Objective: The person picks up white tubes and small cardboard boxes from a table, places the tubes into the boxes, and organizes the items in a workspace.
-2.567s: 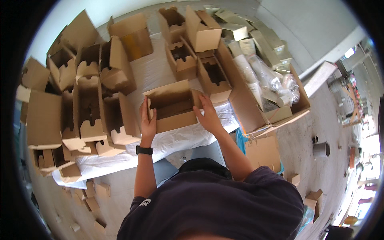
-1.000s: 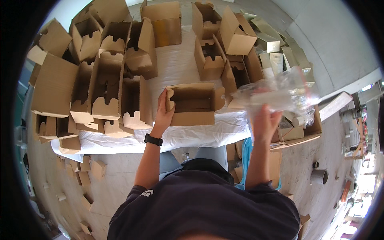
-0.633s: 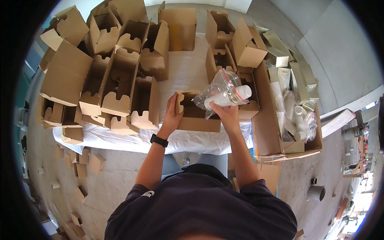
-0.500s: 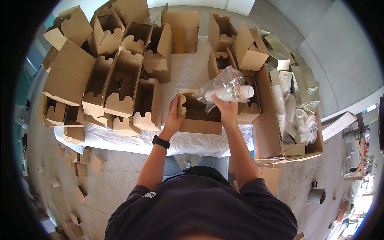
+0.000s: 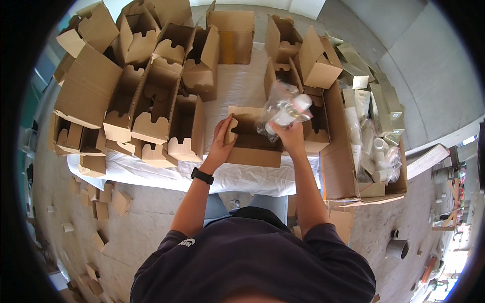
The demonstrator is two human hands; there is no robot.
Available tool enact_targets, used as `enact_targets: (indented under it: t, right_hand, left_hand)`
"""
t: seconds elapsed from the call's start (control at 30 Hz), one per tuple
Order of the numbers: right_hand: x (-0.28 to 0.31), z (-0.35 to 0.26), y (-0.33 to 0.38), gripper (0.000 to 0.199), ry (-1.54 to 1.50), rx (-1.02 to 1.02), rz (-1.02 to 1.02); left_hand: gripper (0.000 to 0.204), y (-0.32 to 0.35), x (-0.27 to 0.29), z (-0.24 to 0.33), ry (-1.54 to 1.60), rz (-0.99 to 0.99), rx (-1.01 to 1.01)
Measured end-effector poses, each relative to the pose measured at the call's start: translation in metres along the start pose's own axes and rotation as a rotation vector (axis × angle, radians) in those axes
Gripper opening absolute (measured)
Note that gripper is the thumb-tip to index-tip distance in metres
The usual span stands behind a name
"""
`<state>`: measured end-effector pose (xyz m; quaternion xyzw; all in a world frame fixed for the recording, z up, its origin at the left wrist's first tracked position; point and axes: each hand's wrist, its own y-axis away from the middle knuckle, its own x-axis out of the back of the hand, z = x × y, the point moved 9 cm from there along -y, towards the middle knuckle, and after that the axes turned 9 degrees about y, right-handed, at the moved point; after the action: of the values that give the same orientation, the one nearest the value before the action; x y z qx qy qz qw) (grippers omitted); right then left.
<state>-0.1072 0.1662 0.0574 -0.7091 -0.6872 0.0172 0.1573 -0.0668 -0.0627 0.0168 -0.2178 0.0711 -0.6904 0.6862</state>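
Observation:
My left hand [image 5: 221, 145] is closed on the left side of a small open cardboard box [image 5: 254, 157], with fingers on its notched end flap. This box lies at the near edge of the white-covered table. In my right hand [image 5: 291, 136] is a white bottle [image 5: 302, 103] in a clear plastic bag [image 5: 272, 108] with a red strip. The bottle is tilted and smeared by motion, above the right end of the box. Part of the box's inside is hidden behind the bag and my right hand.
Open cardboard boxes [image 5: 150, 103] crowd the left of the table; more boxes [image 5: 283, 40] stand at the back right. A large carton [image 5: 331, 146] on the right holds bagged white bottles [image 5: 380, 146] and pale slim boxes [image 5: 379, 108]. Small cardboard pieces [image 5: 122, 202] lie on the floor.
The bagged bottle in my right hand has turned more upright and shifted slightly, its bag swinging. My left hand stays on the box.

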Motion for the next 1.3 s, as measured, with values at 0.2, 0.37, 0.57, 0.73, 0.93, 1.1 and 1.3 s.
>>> enact_targets:
  t: [0.2, 0.37, 0.57, 0.73, 0.93, 1.1, 1.3]
  right_hand:
    - [-0.009, -0.034, 0.018, 0.044, 0.418, 0.112, -0.173]
    - [-0.004, -0.008, 0.02, 0.049, 0.288, -0.064, -0.182]
    - [-0.004, -0.01, 0.016, 0.046, 0.101, 0.092, -0.111]
    - [-0.008, -0.012, 0.015, 0.049, 0.339, 0.028, -0.198]
    - [-0.033, -0.027, 0.02, 0.061, 0.624, 0.288, -0.318]
    - [-0.049, -0.017, 0.018, 0.063, 0.81, 0.255, -0.376]
    - [-0.079, -0.045, 0.017, 0.051, 1.011, 0.265, -0.601]
  left_hand:
    - [0.064, -0.001, -0.001, -0.001, 0.038, -0.024, 0.036]
    - [0.063, -0.001, -0.002, 0.006, 0.04, -0.026, 0.016]
    - [0.063, -0.001, -0.002, -0.001, 0.039, -0.018, 0.02]
    - [0.058, 0.0, 0.0, 0.004, 0.032, -0.022, 0.039]
    - [0.059, 0.003, 0.001, -0.004, 0.089, -0.02, 0.012]
    - [0.068, 0.006, 0.002, -0.012, 0.161, 0.025, 0.061]
    - [0.069, 0.007, 0.002, -0.017, 0.145, 0.016, 0.038]
